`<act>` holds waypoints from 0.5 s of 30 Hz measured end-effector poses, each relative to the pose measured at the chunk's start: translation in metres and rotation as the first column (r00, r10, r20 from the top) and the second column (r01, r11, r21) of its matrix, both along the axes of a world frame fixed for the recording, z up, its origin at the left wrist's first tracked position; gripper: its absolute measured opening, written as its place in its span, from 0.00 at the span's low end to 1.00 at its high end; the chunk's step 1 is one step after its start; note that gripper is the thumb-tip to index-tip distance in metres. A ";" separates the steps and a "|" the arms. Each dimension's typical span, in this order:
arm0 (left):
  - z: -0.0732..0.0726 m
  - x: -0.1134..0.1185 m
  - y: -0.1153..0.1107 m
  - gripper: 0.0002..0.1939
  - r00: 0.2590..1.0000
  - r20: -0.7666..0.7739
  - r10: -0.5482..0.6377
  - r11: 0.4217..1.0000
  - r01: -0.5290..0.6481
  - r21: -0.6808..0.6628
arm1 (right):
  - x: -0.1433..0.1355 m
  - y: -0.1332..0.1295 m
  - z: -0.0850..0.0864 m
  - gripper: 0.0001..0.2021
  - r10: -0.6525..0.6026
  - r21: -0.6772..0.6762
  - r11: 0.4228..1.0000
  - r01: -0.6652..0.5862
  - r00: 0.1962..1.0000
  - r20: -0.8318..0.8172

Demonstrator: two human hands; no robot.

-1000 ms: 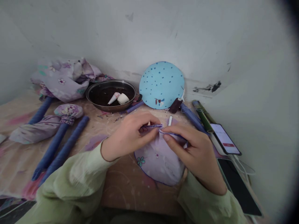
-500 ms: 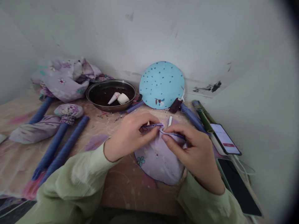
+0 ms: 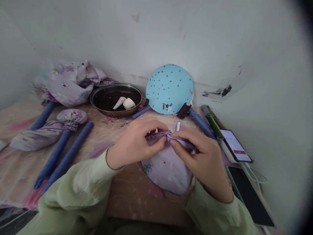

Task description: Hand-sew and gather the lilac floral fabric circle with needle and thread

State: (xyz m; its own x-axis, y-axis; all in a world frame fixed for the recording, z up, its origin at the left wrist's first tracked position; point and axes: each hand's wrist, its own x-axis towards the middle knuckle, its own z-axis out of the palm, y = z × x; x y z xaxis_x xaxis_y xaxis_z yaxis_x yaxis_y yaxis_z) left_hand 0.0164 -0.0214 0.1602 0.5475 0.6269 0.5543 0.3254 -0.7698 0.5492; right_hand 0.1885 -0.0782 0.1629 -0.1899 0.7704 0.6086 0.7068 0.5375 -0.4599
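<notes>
A rounded piece of lilac fabric (image 3: 168, 171) with a dark blue edge and small flowers hangs between my hands over the table. My left hand (image 3: 139, 140) pinches its upper edge between thumb and fingers. Close beside it, my right hand (image 3: 202, 156) pinches the same edge, and the cloth is gathered in a small fold between the fingertips. Whether a needle is there cannot be made out. A white marker-like stick (image 3: 178, 126) lies just behind my right fingertips, and a dark thread spool (image 3: 184, 111) stands farther back.
A metal pan (image 3: 110, 113) holds two white objects. A round blue dotted panel (image 3: 170, 86) leans on the wall. Blue wrapped rods (image 3: 70, 155) and bundled floral cloth (image 3: 66, 85) lie left. Bamboo pieces (image 3: 214, 124) and two phones (image 3: 236, 145) (image 3: 250, 195) are right.
The fold between my fingertips looks flatter and more tightly gathered. My left hand and wrist have shifted slightly left, and both hands still pinch the fabric.
</notes>
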 end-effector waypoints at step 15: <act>0.002 0.000 0.000 0.06 1.000 0.006 -0.030 0.999 0.030 -0.036 | 0.005 0.000 0.000 0.09 0.054 -0.067 0.996 -0.054 0.999 0.005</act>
State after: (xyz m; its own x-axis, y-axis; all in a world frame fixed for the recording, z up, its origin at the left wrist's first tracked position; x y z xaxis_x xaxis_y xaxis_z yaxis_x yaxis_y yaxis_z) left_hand 0.0167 -0.0217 0.1624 0.5634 0.6298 0.5347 0.2989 -0.7588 0.5787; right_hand 0.1930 -0.0784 0.1633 -0.2361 0.7980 0.5545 0.6806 0.5431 -0.4918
